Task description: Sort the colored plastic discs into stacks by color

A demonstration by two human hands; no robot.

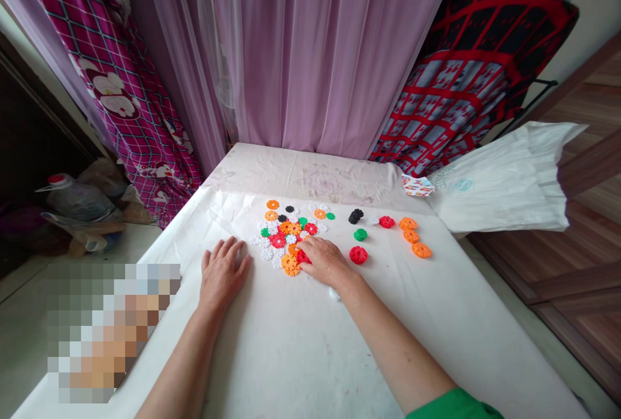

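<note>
A heap of flat plastic snowflake discs (286,231) in white, orange, red, green and black lies mid-table on the white cloth (301,341). My left hand (220,270) rests flat on the cloth just left of the heap, fingers stretched out, holding nothing. My right hand (326,259) is at the heap's near right edge, fingers curled down onto a red disc (303,256) beside an orange disc (291,266). To the right, sorted apart, lie a red disc (358,255), a green disc (359,235), black discs (356,215), another red one (387,222) and three orange discs (414,238).
Purple curtains (310,50) hang behind the table. A pink patterned cloth (126,83) is at the left, a red and black one (475,76) at the right. A white plastic bag (509,180) lies at the table's right edge. Bottles and clutter (77,205) sit on the floor left.
</note>
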